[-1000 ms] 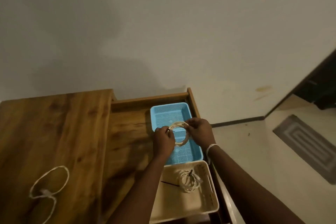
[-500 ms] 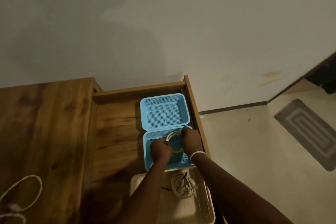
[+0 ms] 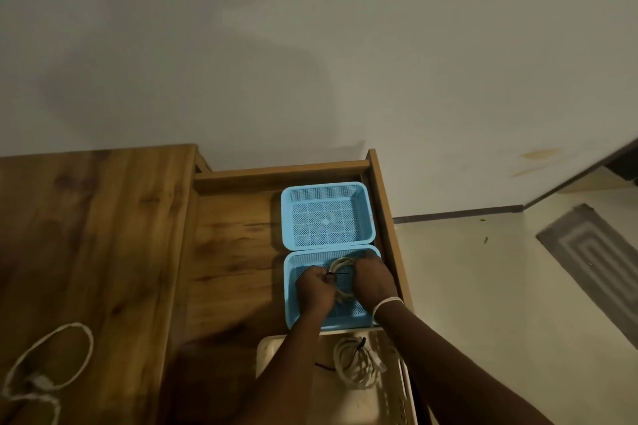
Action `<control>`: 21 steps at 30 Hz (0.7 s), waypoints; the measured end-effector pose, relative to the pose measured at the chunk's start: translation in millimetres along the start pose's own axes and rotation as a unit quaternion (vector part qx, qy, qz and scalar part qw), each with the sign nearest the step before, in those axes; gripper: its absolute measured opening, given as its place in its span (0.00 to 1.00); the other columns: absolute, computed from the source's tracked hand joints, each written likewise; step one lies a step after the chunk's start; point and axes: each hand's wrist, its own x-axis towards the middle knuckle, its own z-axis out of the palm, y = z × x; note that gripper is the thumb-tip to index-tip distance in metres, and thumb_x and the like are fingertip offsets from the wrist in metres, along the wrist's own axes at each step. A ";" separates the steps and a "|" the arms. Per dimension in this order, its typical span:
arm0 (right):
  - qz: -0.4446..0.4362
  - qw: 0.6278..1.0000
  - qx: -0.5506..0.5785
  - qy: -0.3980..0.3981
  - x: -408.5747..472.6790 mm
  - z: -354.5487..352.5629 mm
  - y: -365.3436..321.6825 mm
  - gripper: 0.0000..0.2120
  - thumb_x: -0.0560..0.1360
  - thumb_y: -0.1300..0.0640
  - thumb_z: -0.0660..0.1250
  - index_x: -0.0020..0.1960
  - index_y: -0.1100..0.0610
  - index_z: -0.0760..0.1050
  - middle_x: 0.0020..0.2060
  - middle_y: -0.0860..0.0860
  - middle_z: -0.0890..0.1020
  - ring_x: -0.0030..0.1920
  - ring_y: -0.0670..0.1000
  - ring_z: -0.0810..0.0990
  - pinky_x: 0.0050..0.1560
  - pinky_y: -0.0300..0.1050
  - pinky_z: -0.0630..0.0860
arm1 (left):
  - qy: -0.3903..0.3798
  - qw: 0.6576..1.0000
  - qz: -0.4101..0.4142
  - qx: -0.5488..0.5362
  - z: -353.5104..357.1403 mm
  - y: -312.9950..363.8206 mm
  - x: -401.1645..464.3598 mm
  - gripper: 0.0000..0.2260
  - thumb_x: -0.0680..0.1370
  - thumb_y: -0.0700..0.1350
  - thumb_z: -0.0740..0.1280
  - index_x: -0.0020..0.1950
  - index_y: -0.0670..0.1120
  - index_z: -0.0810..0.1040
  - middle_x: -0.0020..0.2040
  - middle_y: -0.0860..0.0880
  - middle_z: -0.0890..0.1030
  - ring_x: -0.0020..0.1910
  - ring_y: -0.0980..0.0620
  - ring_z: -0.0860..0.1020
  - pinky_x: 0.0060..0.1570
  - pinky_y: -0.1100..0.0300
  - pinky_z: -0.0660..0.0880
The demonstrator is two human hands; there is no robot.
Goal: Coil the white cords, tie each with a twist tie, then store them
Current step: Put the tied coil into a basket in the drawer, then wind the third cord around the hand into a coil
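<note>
Wooden top (image 3: 86, 235): filled the left of the frame; a loose white cord (image 3: 48, 369) lay at its lower left, running off the bottom edge.

Open drawer (image 3: 234, 252): centre of frame, with bare wooden floor left of the baskets as the widest free room; its right wall ran just beside both blue baskets.

Far blue basket (image 3: 328, 214): we logged it whole, whereas a second earlier only one blue basket showed, since the view had shifted.

Near blue basket (image 3: 293, 286): rim touching the far one's; both hands had come down into it from above its far end.

Cream basket (image 3: 390, 404): at the bottom edge, holding a tied cord bundle (image 3: 355, 366) and a loose black tie (image 3: 324, 366).

Right hand (image 3: 374, 281): fingers curled closed over the right side of the coiled white cord (image 3: 340, 264), low inside the near blue basket.

Left hand (image 3: 316, 290): fingertips pinched on the black twist tie (image 3: 340, 274), which crossed the coil's opening.
</note>
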 end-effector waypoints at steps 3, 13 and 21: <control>-0.005 1.000 -0.021 0.010 -0.9 -3.9 -3.8 0.13 0.79 0.64 0.60 0.60 0.64 0.78 0.61 0.60 0.76 0.61 0.59 0.77 0.57 0.49 0.78 | -0.015 1.000 -0.001 -0.025 -5.8 3.4 -4.0 0.05 0.74 0.36 0.70 0.50 0.39 0.81 0.47 0.44 0.83 0.45 0.49 0.78 0.43 0.64 0.69; 0.035 0.999 0.011 0.021 0.1 -31.6 -12.8 0.07 0.72 0.63 0.65 0.43 0.62 0.82 0.42 0.58 0.86 0.43 0.58 0.85 0.39 0.43 0.75 | -0.096 0.990 -0.020 -0.102 -57.0 -6.3 -22.5 0.07 0.74 0.35 0.67 0.44 0.46 0.76 0.45 0.43 0.81 0.40 0.48 0.80 0.42 0.48 0.83; -0.153 0.978 0.106 0.095 -34.5 -42.7 -152.8 0.05 0.71 0.62 0.70 0.38 0.60 0.83 0.34 0.57 0.85 0.37 0.58 0.83 0.35 0.43 0.73 | -0.035 0.970 0.063 -0.234 -190.3 -28.7 -74.3 0.05 0.70 0.46 0.73 0.43 0.53 0.80 0.48 0.44 0.83 0.45 0.45 0.82 0.45 0.46 0.82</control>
